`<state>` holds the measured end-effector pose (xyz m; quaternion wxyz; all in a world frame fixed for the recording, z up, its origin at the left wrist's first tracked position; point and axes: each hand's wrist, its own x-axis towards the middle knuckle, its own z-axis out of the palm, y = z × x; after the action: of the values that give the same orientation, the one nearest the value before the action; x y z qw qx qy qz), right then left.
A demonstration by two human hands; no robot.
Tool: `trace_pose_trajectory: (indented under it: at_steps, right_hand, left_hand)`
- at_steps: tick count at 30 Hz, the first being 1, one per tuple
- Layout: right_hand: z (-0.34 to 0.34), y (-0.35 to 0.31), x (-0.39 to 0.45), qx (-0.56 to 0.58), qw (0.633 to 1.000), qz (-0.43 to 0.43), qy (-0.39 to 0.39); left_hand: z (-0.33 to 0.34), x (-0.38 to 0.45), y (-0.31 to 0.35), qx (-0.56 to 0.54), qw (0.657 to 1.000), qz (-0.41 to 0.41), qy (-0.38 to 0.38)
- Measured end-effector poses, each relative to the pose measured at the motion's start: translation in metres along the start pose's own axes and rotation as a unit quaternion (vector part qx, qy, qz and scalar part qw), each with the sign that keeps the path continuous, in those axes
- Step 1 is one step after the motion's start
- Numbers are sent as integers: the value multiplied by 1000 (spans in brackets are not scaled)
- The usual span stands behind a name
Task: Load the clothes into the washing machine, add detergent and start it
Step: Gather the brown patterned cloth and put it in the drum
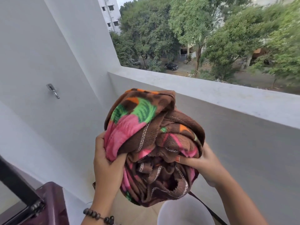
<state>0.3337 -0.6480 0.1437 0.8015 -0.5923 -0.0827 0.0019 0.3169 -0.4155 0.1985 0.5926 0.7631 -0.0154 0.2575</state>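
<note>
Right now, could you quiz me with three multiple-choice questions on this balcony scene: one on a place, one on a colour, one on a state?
1. Where is the maroon washing machine?
A. lower left of the view
B. on the parapet
C. far right

2. What is the blanket's base colour?
A. blue
B. brown
C. white

3. How is the blanket held?
A. one hand only
B. gripped by both hands
C. lying on the floor

Answers: 1 A, its corner shows at the lower left. 2 B, brown fleece with pink and green flowers. 3 B, the left hand and right hand clutch the bundle.
</note>
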Motion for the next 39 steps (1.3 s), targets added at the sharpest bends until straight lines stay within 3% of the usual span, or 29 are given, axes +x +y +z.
trace_pose_trajectory:
  at_steps: [8, 17, 23, 35, 39]
  right_hand:
    - [24, 13, 1, 2, 1000, 19, -12]
    - [98, 32, -14, -24, 995, 66, -74]
    - [169, 50, -33, -36, 989, 82, -120]
    - [358, 124, -98, -26, 945, 132, -297]
    - [399, 145, -121, -24, 937, 146, -315]
  left_hand:
    - [-31, -6, -14, -9, 1000, -24, -2]
    - [-112, -32, -40, -9, 995, -72, 71]
    - [-189, -64, -42, 0, 989, -86, 124]
    - [-383, -162, -51, 56, 953, -110, 276]
    - [-427, -189, -61, 66, 942, -122, 306]
